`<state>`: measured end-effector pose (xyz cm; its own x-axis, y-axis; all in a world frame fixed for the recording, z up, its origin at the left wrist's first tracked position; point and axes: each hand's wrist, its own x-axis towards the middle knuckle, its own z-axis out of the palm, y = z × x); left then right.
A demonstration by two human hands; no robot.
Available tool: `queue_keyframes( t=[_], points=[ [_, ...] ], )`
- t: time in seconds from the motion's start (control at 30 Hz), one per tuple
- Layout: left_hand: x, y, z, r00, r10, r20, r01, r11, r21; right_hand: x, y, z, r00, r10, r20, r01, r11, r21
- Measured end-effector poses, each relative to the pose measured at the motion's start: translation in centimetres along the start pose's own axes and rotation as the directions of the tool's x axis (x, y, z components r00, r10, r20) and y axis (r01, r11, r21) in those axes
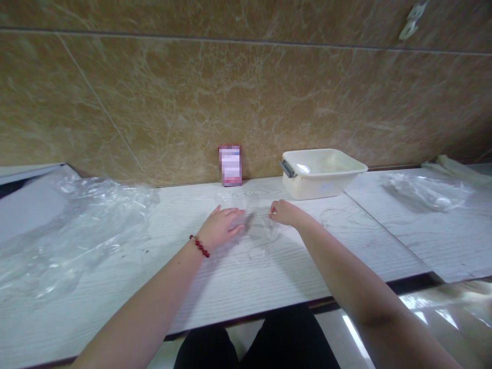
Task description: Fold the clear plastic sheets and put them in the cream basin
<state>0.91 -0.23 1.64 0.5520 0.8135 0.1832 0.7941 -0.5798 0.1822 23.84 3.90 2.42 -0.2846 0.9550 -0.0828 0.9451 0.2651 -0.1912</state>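
A thin clear plastic bag (261, 229) lies on the pale wood-grain table (238, 279) between my hands, its outline hard to make out. My left hand (222, 225), with a red bead bracelet (199, 246) at the wrist, reaches over the bag's left side, fingers stretched out and apart. At the bag's right edge, the fingers of my right hand (284, 212) are pinched together on the plastic. Behind the hands, a phone (230, 165) with a blurred screen leans upright against the wall.
A cream plastic bin (321, 185) with a grey latch stands behind my right hand. Crumpled clear plastic (103, 225) spreads over the table's left side, beside a white box (33, 205). More clear plastic (430, 192) lies far right. A brown marbled wall (184, 102) borders the table.
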Motion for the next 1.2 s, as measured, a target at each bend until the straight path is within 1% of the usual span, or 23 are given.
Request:
queue_keyframes(
  t=[0.1,0.17,0.23,0.37,0.47,0.53,0.57,0.63,0.67,0.73,0.77,0.83,0.9,0.97,1.03,1.1,1.17,1.2],
  points=[
    [-0.2,1.8,0.5,0.987,0.131,0.096,-0.126,0.991,-0.049,-0.1,-0.4,0.3,1.000,-0.004,-0.018,0.004,1.000,0.006],
    [-0.4,2.5,0.6,0.974,0.194,0.121,-0.186,0.980,-0.072,-0.1,-0.5,0.3,0.999,-0.015,-0.041,0.016,1.000,0.026],
    [-0.5,3.0,0.7,0.967,0.221,0.128,-0.213,0.974,-0.079,-0.2,-0.7,0.2,0.998,-0.010,-0.062,0.014,0.998,0.063],
    [-0.7,3.3,0.7,0.964,0.230,0.134,-0.222,0.972,-0.072,-0.5,-0.9,-0.4,0.996,0.041,-0.080,-0.026,0.984,0.178],
    [-0.6,3.2,0.8,0.962,0.250,0.110,-0.240,0.966,-0.097,-0.6,-1.2,-0.8,0.994,0.036,-0.098,-0.004,0.950,0.311],
    [-0.5,3.2,0.8,0.963,0.257,0.082,-0.246,0.961,-0.125,-0.5,-1.5,-0.8,0.996,0.049,-0.078,-0.007,0.886,0.464],
    [-0.4,3.2,0.8,0.965,0.253,0.065,-0.242,0.959,-0.145,-0.5,-1.7,-0.8,0.997,0.060,-0.056,-0.019,0.832,0.554],
    [-0.2,3.2,0.8,0.976,0.215,0.020,-0.207,0.958,-0.200,-0.5,-2.2,-0.5,0.997,0.073,-0.009,-0.045,0.697,0.715],
    [-0.2,3.2,0.8,0.985,0.173,-0.013,-0.171,0.957,-0.235,-0.5,-2.5,-0.4,0.997,0.075,0.007,-0.053,0.629,0.775],
    [-0.1,3.1,0.9,0.997,0.050,-0.065,-0.069,0.938,-0.339,-0.7,-3.2,-0.4,0.997,0.074,0.029,-0.063,0.510,0.858],
    [0.0,3.1,0.9,0.997,-0.011,-0.071,-0.019,0.912,-0.410,-0.8,-3.5,-0.4,0.996,0.069,0.047,-0.074,0.454,0.888],
    [0.1,3.1,1.2,0.995,-0.092,-0.041,0.052,0.819,-0.571,-1.1,-4.1,-0.5,0.995,0.042,0.095,-0.103,0.332,0.938],
    [0.2,3.1,1.4,0.993,-0.117,-0.003,0.081,0.706,-0.704,-1.3,-4.4,-0.7,0.991,0.003,0.132,-0.130,0.218,0.967],
    [0.4,3.0,1.6,0.991,-0.136,0.008,0.092,0.620,-0.779,-1.5,-4.6,-0.7,0.989,-0.027,0.146,-0.141,0.136,0.981],
    [0.5,2.8,1.7,0.987,-0.160,0.010,0.102,0.578,-0.810,-1.5,-4.7,-0.5,0.988,-0.051,0.148,-0.143,0.095,0.985],
    [0.6,2.6,1.9,0.983,-0.184,0.019,0.121,0.566,-0.815,-1.5,-4.8,-0.3,0.987,-0.081,0.137,-0.130,0.089,0.988],
    [0.7,2.4,2.1,0.977,-0.211,0.040,0.161,0.596,-0.787,-1.4,-4.7,-0.3,0.990,-0.099,0.101,-0.088,0.131,0.988],
    [0.7,2.3,2.3,0.973,-0.225,0.054,0.187,0.628,-0.755,-1.3,-4.5,-0.3,0.994,-0.088,0.070,-0.052,0.192,0.980]
  ],
)
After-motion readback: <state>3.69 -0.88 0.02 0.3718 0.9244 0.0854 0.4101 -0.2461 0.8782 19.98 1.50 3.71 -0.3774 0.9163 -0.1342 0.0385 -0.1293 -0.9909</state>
